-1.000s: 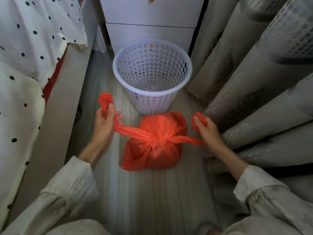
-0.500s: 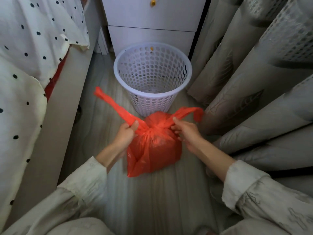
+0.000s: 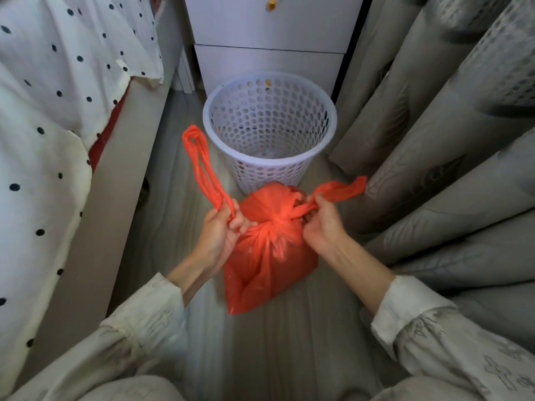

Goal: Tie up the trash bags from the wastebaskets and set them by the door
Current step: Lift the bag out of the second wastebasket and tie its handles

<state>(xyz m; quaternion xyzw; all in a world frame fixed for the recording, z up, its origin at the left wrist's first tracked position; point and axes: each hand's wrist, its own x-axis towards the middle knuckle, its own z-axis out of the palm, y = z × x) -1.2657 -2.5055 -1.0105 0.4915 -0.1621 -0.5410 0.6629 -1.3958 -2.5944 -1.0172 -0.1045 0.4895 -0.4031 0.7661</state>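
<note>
Wood floor (image 3: 179,215): left hand (image 3: 219,235), right hand (image 3: 321,224) each grip red bag (image 3: 269,256) handle.

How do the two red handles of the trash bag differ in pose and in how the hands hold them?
The left handle rises as a long open loop toward the bed; the right handle lies shorter and flatter, pointing at the curtain. The left hand grips its handle at the base; the right hand pinches its handle beside the knot. Both are twisted red plastic of one trash bag.
</note>
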